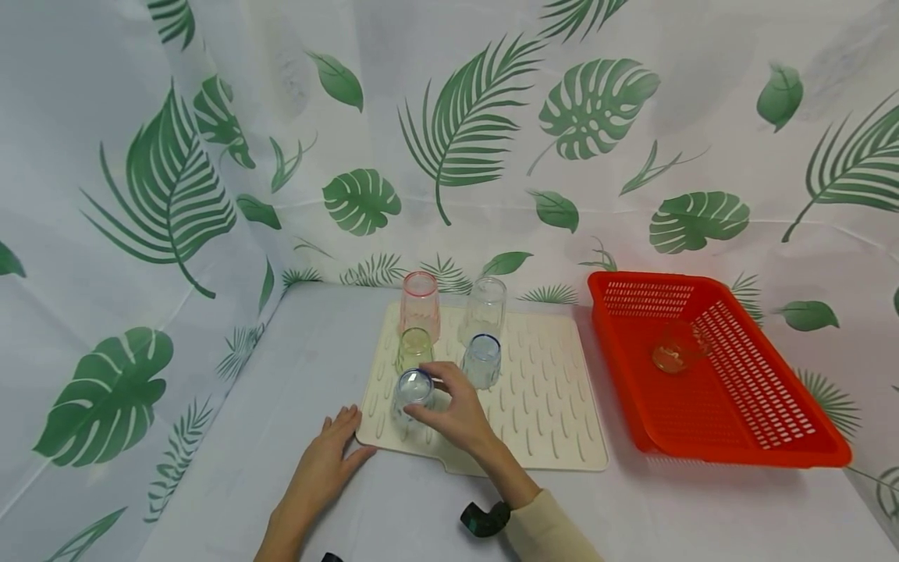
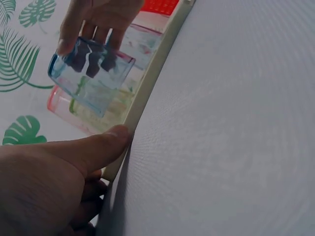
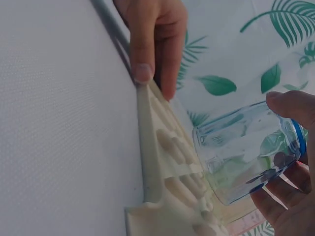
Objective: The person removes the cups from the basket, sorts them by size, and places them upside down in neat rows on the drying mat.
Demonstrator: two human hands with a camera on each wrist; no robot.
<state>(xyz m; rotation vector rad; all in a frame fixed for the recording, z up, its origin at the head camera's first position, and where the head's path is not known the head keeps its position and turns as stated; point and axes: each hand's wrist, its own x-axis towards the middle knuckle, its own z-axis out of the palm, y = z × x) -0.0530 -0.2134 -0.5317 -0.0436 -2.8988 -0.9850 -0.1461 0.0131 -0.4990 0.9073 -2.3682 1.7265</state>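
Note:
My right hand [image 1: 456, 410] grips a small clear glass [image 1: 413, 390] with a blue rim, thumb on one side and fingers on the other. The glass is rim up at the front left of a cream drying mat [image 1: 534, 390]; whether its base touches the mat, I cannot tell. At the mat's front left corner my left hand [image 1: 326, 460] rests, thumb on the front edge and fingers along the left edge. Behind the held glass stand a short yellow-green glass [image 1: 414, 351] and a tall pink-rimmed glass [image 1: 420, 308]. To their right are a short blue-rimmed glass [image 1: 481, 363] and a tall clear glass [image 1: 485, 312].
A red plastic basket [image 1: 632, 406] stands right of the mat with one clear glass [image 1: 674, 351] lying in it. White cloth [image 1: 302, 351] covers the table. A leaf-patterned curtain [image 1: 449, 117] hangs behind and at the left.

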